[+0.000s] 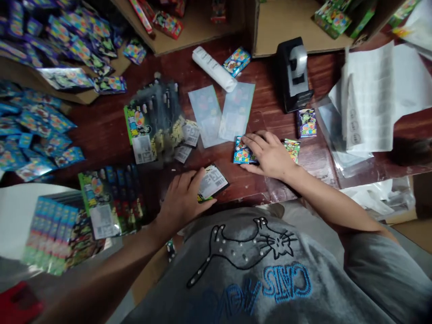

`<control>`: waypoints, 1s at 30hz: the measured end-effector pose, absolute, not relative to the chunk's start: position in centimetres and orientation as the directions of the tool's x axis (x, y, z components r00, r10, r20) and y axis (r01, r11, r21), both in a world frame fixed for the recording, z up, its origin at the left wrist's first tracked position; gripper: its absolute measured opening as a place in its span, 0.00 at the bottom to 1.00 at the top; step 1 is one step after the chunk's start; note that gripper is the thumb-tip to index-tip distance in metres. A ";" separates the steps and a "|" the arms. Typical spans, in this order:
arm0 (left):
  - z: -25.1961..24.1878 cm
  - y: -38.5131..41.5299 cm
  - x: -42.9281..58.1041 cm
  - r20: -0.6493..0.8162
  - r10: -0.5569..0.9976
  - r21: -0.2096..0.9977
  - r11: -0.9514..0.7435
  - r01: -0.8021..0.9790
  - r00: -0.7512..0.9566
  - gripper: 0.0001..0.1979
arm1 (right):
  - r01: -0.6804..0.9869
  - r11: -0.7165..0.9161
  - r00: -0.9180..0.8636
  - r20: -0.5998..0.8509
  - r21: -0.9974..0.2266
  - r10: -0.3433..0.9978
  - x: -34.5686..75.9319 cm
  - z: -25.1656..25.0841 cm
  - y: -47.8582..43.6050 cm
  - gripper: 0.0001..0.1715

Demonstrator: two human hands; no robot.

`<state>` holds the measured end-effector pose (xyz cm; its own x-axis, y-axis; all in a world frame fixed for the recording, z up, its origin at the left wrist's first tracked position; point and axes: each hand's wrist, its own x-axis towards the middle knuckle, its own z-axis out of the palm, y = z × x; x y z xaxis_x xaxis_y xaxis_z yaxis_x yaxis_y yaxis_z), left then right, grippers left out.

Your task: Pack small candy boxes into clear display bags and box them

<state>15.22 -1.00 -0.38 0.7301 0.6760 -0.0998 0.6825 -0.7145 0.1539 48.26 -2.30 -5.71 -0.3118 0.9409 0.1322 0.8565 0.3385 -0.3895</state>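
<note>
My left hand (pixel 182 198) rests low over the table's near edge. Its thumb and index finger close around the left end of a flat black-and-green packet (pixel 214 180) with a white barcode label. My right hand (pixel 270 155) grips a small blue printed box (pixel 241 150), fingers over the far side and thumb along the near side; a darker box beside it is partly hidden under the palm. A green box (pixel 292 148) shows just behind that wrist, and a purple box (pixel 306 123) lies farther off. Two translucent sleeves (pixel 205 114) are spread beyond my hands.
A tape dispenser (pixel 295 74) stands at the back right, near label sheets (pixel 369 99). A white roll (pixel 214 69) touches a blue box (pixel 237 61). Filled packets (pixel 138 121) lie left. Piles of blue packs (pixel 37 130) and cardboard boxes (pixel 199 36) border the table.
</note>
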 end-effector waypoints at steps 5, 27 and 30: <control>-2.3 -1.5 16.1 -0.138 0.748 0.276 -0.600 0.751 0.649 0.48 | 0.806 0.418 -0.384 0.167 -0.418 0.908 48.2 -5.7 -2.8 0.53; -2.6 0.4 17.2 -0.074 0.725 0.361 -0.620 0.696 0.684 0.43 | 0.778 0.443 -0.396 0.199 -0.446 0.896 47.7 -5.6 -6.2 0.51; -2.6 0.0 17.3 -0.032 0.743 0.347 -0.619 0.705 0.668 0.43 | 0.791 0.412 -0.357 0.206 -0.453 0.911 47.6 -5.6 -6.5 0.50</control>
<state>17.27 -0.05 -2.63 0.6685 0.7430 -0.0319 0.7047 -0.6191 0.3466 47.56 -6.51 -5.60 -0.3570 0.9112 0.2057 0.7907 0.4120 -0.4528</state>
